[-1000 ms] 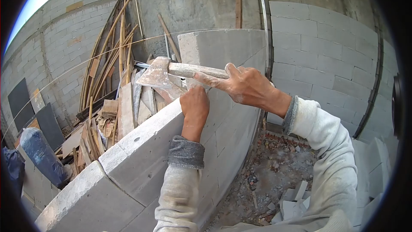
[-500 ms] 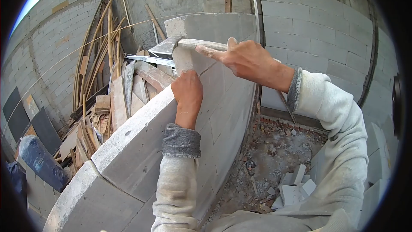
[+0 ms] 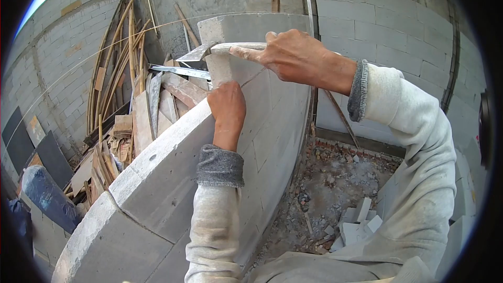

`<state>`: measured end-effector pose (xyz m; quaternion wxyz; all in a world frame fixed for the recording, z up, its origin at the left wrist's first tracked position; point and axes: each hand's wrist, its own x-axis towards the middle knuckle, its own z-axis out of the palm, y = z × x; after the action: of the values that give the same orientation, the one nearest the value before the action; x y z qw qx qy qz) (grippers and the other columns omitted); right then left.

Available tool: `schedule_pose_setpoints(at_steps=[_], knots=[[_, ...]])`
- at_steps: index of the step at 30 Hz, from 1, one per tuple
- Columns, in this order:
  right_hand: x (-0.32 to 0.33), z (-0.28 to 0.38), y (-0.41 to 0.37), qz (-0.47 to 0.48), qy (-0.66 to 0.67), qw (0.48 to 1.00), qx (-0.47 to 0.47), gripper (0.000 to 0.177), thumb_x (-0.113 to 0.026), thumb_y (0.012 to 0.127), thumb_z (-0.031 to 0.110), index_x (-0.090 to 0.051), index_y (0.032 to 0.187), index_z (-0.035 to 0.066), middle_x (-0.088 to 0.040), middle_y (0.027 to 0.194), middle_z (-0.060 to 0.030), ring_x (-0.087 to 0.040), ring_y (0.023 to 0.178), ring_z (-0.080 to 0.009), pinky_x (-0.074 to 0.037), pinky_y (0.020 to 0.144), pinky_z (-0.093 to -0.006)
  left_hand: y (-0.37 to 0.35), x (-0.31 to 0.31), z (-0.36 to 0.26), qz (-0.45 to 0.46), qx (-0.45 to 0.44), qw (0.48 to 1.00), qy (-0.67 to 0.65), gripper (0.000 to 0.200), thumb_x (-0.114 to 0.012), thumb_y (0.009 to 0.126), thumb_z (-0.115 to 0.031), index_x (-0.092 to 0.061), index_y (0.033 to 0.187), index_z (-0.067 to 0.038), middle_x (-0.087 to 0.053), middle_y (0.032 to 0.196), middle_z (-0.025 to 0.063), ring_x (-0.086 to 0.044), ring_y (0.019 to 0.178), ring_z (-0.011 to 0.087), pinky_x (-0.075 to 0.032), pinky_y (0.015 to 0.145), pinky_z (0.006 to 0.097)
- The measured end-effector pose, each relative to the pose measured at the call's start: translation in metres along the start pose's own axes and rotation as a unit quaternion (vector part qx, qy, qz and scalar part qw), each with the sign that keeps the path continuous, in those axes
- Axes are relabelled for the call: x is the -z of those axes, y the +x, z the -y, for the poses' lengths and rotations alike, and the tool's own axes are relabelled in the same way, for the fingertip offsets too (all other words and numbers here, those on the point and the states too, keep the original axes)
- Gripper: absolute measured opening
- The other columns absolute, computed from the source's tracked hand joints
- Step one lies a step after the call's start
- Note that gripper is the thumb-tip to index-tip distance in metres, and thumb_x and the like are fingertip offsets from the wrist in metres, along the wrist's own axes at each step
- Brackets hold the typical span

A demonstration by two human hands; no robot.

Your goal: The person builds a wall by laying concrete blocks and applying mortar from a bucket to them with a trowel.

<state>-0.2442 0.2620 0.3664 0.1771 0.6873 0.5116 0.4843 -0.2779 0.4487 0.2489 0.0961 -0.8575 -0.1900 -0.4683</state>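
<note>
My right hand is wrapped round the wooden handle of a hatchet, its index finger stretched along the shaft. The hatchet's metal head lies across the end face of a raised light-grey concrete block, its blade toward the left. Just below, my left hand is closed at the lower edge of that block, where it meets the top of the wall. Its fingertips are hidden behind the block's edge.
A thin string runs across above the wall. Bamboo poles and scrap wood are heaped on the left. On the right, rubble and broken block pieces lie on the ground below.
The hatchet and my right hand have moved slightly up and left, and the blade's tilt has changed. My left hand keeps its place on the block; the whole view has shifted slightly.
</note>
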Motion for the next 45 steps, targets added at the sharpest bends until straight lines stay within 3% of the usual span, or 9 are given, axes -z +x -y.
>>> schedule_pose_setpoints(at_steps=[7, 10, 13, 19, 22, 29, 35, 43, 45], knots=[[0.016, 0.003, -0.002, -0.164, 0.02, 0.983, 0.086, 0.064, -0.049, 0.099, 0.008, -0.029, 0.155, 0.03, -0.057, 0.074, -0.0118, -0.056, 0.051, -0.0143, -0.053, 0.044, -0.0285, 0.001, -0.001, 0.0, -0.005, -0.017, 1.0, 0.009, 0.014, -0.06, 0.082, -0.009, -0.071, 0.076, -0.005, -0.071, 0.078, 0.0165, -0.072, 0.073, 0.0333, -0.056, 0.065, 0.0426], [0.007, -0.01, 0.006, -0.007, -0.021, 1.0, 0.007, 0.065, -0.052, 0.097, 0.007, -0.031, 0.154, 0.031, -0.057, 0.072, -0.0114, -0.058, 0.052, -0.0135, -0.052, 0.043, -0.0276, -0.001, 0.0, -0.001, 0.015, 0.004, 0.999, 0.035, 0.016, -0.06, 0.085, -0.01, -0.074, 0.076, -0.01, -0.073, 0.078, 0.0116, -0.073, 0.073, 0.0279, -0.053, 0.069, 0.0391], [0.019, -0.014, 0.016, 0.015, -0.041, 0.999, 0.01, 0.067, -0.051, 0.096, 0.008, -0.029, 0.154, 0.034, -0.064, 0.079, -0.015, -0.066, 0.057, -0.0196, -0.06, 0.05, -0.0296, -0.001, -0.001, -0.001, -0.009, 0.0, 0.999, 0.039, 0.016, -0.06, 0.085, -0.01, -0.074, 0.076, -0.01, -0.073, 0.077, 0.0114, -0.073, 0.074, 0.0274, -0.053, 0.071, 0.0393], [0.028, -0.006, 0.009, -0.141, 0.009, 0.986, 0.085, 0.041, -0.054, 0.096, 0.01, -0.06, 0.135, 0.02, -0.069, 0.08, -0.0148, -0.071, 0.065, -0.0203, -0.062, 0.057, -0.0293, 0.001, 0.0, -0.001, 0.014, -0.002, 0.999, 0.034, 0.016, -0.061, 0.085, -0.01, -0.075, 0.078, -0.01, -0.073, 0.08, 0.0115, -0.073, 0.075, 0.0275, -0.053, 0.072, 0.0396], [0.026, -0.013, 0.015, 0.059, -0.045, 0.997, 0.007, 0.048, -0.054, 0.095, 0.01, -0.054, 0.141, 0.026, -0.068, 0.081, -0.0146, -0.07, 0.064, -0.021, -0.062, 0.056, -0.03, 0.0, -0.006, 0.004, -0.018, -0.014, 1.0, 0.022, 0.012, -0.061, 0.081, -0.01, -0.071, 0.076, -0.006, -0.071, 0.078, 0.0161, -0.072, 0.073, 0.0325, -0.055, 0.067, 0.0444], [0.021, -0.008, 0.015, -0.164, 0.006, 0.98, 0.113, 0.065, -0.049, 0.098, 0.008, -0.028, 0.155, 0.032, -0.06, 0.073, -0.0147, -0.062, 0.053, -0.0176, -0.056, 0.045, -0.0277, 0.0, -0.005, 0.003, -0.019, -0.024, 0.999, 0.022, 0.014, -0.06, 0.083, -0.011, -0.072, 0.077, -0.008, -0.072, 0.079, 0.014, -0.072, 0.074, 0.0306, -0.054, 0.071, 0.0436], [0.02, -0.03, 0.016, 0.016, -0.049, 0.999, -0.009, 0.068, -0.053, 0.097, 0.01, -0.028, 0.153, 0.039, -0.06, 0.07, -0.0127, -0.066, 0.061, -0.0223, -0.059, 0.055, -0.0328, 0.0, -0.003, 0.004, 0.011, -0.008, 0.999, 0.031, 0.015, -0.061, 0.085, -0.011, -0.074, 0.078, -0.01, -0.073, 0.081, 0.0122, -0.073, 0.079, 0.0287, -0.053, 0.078, 0.0422], [-0.063, -0.042, -0.097, -0.322, 0.251, 0.9, -0.154, 0.066, -0.059, 0.096, 0.021, -0.03, 0.155, 0.025, -0.063, 0.072, -0.0149, -0.063, 0.058, -0.0232, -0.052, 0.055, -0.0339, 0.013, 0.034, 0.008, 0.091, 0.1, 0.987, -0.088, 0.037, -0.073, 0.082, -0.037, -0.071, 0.086, 0.0, -0.071, 0.094, 0.0209, -0.07, 0.09, 0.0377, -0.053, 0.083, 0.0463], [-0.09, -0.032, -0.128, -0.323, 0.369, 0.832, -0.259, 0.068, -0.059, 0.095, 0.022, -0.029, 0.156, 0.022, -0.06, 0.069, -0.0128, -0.061, 0.056, -0.0195, -0.052, 0.054, -0.0325, 0.023, 0.039, 0.007, 0.116, 0.138, 0.978, -0.106, 0.069, -0.076, 0.079, -0.048, -0.061, 0.115, 0.01, -0.069, 0.105, 0.0265, -0.067, 0.101, 0.0412, -0.052, 0.088, 0.0461]])
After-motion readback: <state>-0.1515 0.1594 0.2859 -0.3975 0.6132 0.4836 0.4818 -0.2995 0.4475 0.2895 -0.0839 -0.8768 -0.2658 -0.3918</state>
